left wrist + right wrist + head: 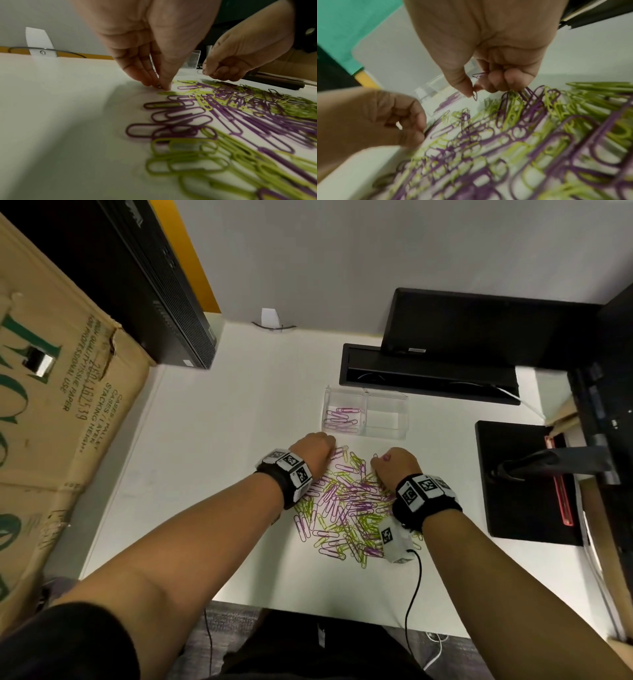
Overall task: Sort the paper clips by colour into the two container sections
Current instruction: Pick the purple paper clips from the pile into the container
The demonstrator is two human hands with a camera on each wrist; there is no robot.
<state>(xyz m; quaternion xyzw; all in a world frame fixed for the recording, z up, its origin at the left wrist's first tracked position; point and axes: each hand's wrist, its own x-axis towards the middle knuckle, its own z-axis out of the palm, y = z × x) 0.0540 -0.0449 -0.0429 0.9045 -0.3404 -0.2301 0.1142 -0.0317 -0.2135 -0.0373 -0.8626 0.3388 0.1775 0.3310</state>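
A mixed pile of purple and green paper clips [346, 508] lies on the white table [205, 474]. Beyond it stands a clear two-section container [365, 392]. Its left section holds several purple clips [342, 417] and its right section [385, 419] has none. My left hand [329, 455] is at the pile's far left edge, thumb and fingers pinched on a small clip [159, 86] against the table; its colour is unclear. My right hand [476, 90] hovers over the pile's far right, pinching a purple clip [475, 95], with more purple clips [479, 75] under its curled fingers.
A black monitor base [524, 481] sits at the right, and a black tray [428, 374] lies behind the container. At the left are a cardboard box [51, 405] and a black computer case [164, 302]. A thin cable [412, 594] hangs from my right wrist.
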